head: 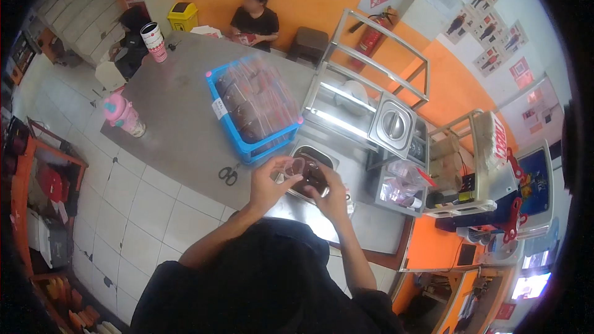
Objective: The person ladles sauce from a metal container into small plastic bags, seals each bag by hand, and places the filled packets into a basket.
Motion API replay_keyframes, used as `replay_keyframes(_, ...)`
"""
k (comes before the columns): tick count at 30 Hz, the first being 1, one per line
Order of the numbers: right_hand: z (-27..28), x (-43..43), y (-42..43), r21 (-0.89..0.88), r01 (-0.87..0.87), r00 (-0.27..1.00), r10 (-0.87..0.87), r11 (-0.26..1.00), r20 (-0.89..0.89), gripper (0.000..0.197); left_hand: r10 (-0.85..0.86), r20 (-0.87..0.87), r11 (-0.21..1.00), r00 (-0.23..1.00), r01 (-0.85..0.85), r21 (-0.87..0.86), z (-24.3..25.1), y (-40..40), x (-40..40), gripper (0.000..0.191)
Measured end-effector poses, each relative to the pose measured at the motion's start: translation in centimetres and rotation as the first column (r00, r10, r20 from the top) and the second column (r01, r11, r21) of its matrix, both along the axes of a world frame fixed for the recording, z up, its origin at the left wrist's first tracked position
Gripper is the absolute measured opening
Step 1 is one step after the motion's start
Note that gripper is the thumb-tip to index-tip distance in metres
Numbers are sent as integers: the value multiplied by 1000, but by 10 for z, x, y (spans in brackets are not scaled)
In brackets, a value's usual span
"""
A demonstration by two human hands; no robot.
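My left hand (pixel 270 184) holds a small clear plastic cup (pixel 294 167) by its rim. It is over the near edge of a steel food pan (pixel 332 160) of dark brown sauce (pixel 308 153). My right hand (pixel 330 191) is over the pan's right side, with its fingers curved; whether something is in them cannot be told. Just beyond the hands stands a blue plastic basket (pixel 224 120), filled with packed clear cups (pixel 260 97) of dark contents. Black-handled scissors (pixel 228 176) lie on the counter left of my left hand.
A pink bottle (pixel 124 116) and a tall printed cup (pixel 154 42) stand on the steel counter (pixel 181 97). To the right are a lidded steel pan (pixel 393 123), a metal rack (pixel 378 58) and a bin of plastic bags (pixel 403 185). Two people (pixel 255 18) sit beyond the counter.
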State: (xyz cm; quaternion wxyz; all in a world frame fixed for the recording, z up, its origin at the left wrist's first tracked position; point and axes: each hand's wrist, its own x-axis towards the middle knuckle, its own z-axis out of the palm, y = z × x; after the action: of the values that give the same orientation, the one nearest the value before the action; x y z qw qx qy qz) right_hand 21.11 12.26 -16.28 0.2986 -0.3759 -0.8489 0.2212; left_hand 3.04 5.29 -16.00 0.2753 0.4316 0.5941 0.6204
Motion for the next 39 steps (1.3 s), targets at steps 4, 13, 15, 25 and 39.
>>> replay_keyframes(4, 32, -44, -20, -482, -203, 923, 2, 853, -386, 51, -19, -3, 1000, 1000, 19, 3, 17, -6, 0, 48)
replay_keyframes(13, 75, -55, 7, -609, -458, 861, 153, 648, -486, 32, -224, 186, 975, 957, 217, 57, 85, -13, -48, 28)
replay_keyframes(15, 95, -59, 11, -668, -510, 836, 128, 542, -534, 30, -216, 177, 976, 960, 204, 81, 94, -11, -59, 23)
replay_keyframes(25, 158, -97, 6, -423, -488, 711, 67, 763, -700, 19, -209, 270, 960, 940, 145, 238, 165, -13, -63, 14)
replay_keyframes(39, 173, -114, -11, -168, -396, 752, 214, 903, -623, 13, -63, 130, 895, 990, -1, 447, 150, -25, -66, 10)
